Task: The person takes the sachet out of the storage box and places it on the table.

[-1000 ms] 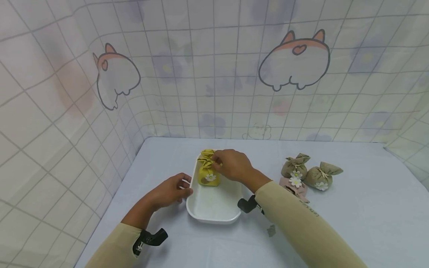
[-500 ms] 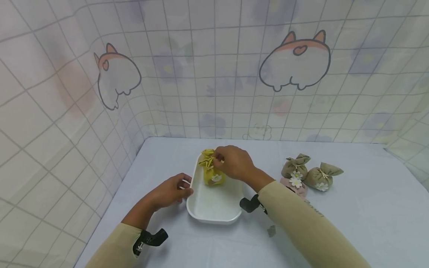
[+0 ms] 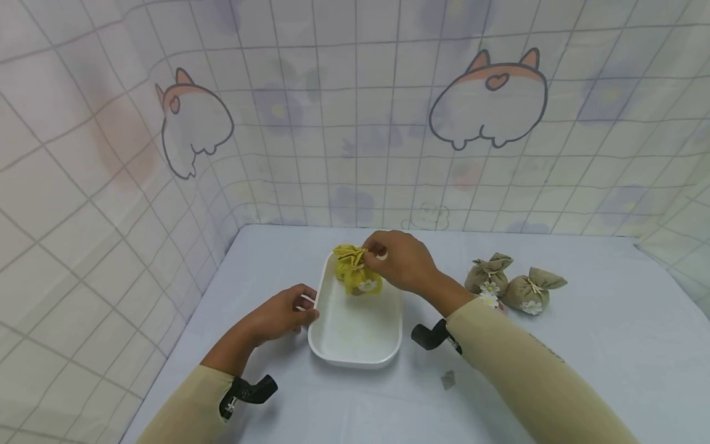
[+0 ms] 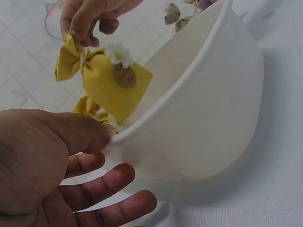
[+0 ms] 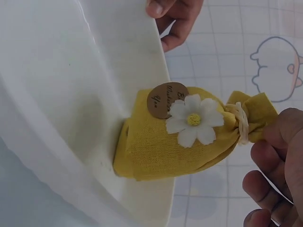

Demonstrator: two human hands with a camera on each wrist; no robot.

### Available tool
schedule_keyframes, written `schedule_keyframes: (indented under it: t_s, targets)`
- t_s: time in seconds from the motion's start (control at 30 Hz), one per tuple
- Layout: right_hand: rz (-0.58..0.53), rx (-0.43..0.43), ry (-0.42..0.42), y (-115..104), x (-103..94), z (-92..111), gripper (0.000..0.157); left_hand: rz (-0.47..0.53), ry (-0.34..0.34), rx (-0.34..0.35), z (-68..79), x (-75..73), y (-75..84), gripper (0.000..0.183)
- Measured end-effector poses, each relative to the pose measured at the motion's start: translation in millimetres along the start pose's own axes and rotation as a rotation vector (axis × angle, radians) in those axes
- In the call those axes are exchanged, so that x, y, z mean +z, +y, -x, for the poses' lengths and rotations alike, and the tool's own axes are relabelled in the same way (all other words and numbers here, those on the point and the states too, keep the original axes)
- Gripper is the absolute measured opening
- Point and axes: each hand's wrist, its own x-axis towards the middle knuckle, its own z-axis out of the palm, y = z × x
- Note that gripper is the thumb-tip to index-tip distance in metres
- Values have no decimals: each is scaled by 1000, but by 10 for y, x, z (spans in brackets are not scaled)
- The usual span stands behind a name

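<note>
Pouch (image 5: 165,146), yellow, tilted over far end of white tray (image 3: 355,333) — right hand (image 3: 402,260) pinching gathered neck (image 5: 242,124), left hand (image 3: 283,314) pinching tray's left rim; probably light, soft (flower (image 5: 194,120) looks delicate) — neck best hold

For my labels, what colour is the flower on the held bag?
White flower, yellow centre; clearest in the right wrist view.

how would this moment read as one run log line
right hand: pinches yellow pouch by its top, over white tray | left hand: holds tray rim | two tan pouches: on table, right of tray
</note>
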Motion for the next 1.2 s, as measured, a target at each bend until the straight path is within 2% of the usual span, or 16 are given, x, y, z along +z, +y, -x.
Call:
schedule_keyframes:
  t_s: [0.57, 1.2]
  targets:
    - [-11, 13, 136, 201, -329, 228, 13, -25, 8, -19, -16, 5, -24, 36]
    - [10, 146, 154, 464, -654, 410, 18, -31, 12, -18, -4, 12, 6, 36]
